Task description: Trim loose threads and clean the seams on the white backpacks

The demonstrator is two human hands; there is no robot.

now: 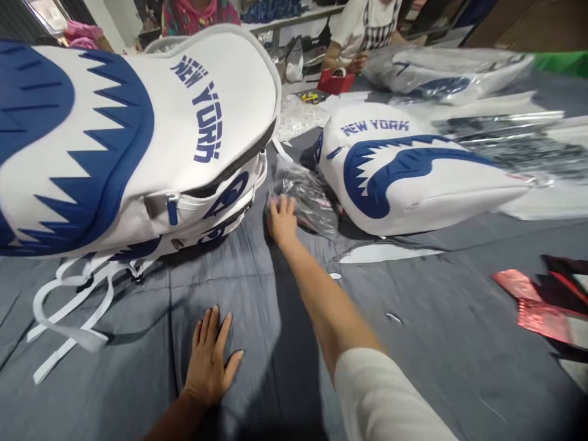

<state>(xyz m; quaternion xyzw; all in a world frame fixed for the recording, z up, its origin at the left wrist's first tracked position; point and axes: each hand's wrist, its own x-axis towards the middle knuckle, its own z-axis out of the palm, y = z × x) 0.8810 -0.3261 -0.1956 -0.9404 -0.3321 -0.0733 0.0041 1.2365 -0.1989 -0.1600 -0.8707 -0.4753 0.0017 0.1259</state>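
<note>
My left hand (210, 360) lies flat on the grey table cover (239, 294), fingers stretched out, holding nothing. My right hand (282, 223) reaches forward, its fingers extended at the near left edge of a crumpled dark, clear plastic bag (309, 199). The fingertips touch or nearly touch that plastic; I see no grip on it. To the left is a stack of white backpacks (160, 128) with blue jagged-tooth prints and "NEW YORK" lettering, white straps (76, 306) hanging out at the near side. Right of the plastic bag lies another such white backpack (408, 177).
Across the table are a person in a checked apron (379, 27) and a person in a pink patterned top (199, 12). A plastic-wrapped backpack (445, 73) and clear plastic sleeves (509, 144) lie at the back right. Red shiny pieces (535, 303) are at the right edge.
</note>
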